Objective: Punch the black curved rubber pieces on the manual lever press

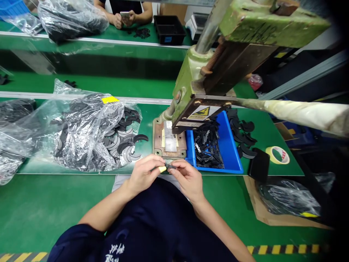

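The left hand point(145, 173) and right hand point(189, 178) pinch a small black part point(170, 166), partly finger-hidden, at the arbor press point(185, 76) base's six o'clock. Its warning label point(202, 112) shows a yellow triangle; the small print is illegible. Blue bin point(230, 145) at three o'clock; narrow open benchtop point(147, 122) at nine, before a plastic bag point(89, 134).

One green lever press point(188, 82), one blue parts bin point(231, 147), one tape roll point(284, 156), one black tray point(169, 32), at least four clear plastic bags point(95, 131); curved black parts point(125, 143) overlap, uncountable.
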`<state>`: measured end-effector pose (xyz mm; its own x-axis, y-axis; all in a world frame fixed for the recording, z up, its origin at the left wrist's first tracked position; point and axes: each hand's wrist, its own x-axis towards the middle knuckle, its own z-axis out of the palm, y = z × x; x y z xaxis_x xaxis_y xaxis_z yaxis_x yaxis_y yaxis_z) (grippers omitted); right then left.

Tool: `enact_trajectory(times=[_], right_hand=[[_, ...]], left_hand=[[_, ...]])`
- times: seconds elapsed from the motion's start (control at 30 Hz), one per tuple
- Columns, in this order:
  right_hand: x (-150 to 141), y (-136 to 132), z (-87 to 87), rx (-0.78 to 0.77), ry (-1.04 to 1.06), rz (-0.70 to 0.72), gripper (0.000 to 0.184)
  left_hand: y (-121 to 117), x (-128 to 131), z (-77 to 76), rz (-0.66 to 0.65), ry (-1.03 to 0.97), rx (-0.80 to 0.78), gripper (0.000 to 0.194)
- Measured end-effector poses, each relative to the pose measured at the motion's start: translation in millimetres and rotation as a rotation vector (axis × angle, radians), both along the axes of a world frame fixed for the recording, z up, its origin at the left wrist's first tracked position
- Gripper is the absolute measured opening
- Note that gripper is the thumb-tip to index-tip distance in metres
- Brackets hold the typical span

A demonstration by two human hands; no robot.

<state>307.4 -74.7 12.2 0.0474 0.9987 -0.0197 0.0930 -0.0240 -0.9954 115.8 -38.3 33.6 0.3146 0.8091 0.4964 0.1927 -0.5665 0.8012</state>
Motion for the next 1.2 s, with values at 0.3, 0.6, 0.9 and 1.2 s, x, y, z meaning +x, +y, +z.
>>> enact_trajectory(times=[0.3,0.6,0.9,1.2], right_hand=[[-1,0,-0.3,-0.079,0.11,-0.022,0.02],[-6,4,-2.0,-0.221,0.384,-0.008,0.031],[-9,17,13.9,-0.359,0.698,0.132,0.029],[9,18,11.7,-0.576,0.845,0.391,0.04]], left_hand=[[-3,3,3.2,0.018,0.043,0.071,0.011],[-5,5,6.2,0.039,0.071,0.071,0.009],[-3,11,9.1,-0.021,0.083,0.03,0.012],[22,2,13.5,-0.285,0.173,0.128,0.023]])
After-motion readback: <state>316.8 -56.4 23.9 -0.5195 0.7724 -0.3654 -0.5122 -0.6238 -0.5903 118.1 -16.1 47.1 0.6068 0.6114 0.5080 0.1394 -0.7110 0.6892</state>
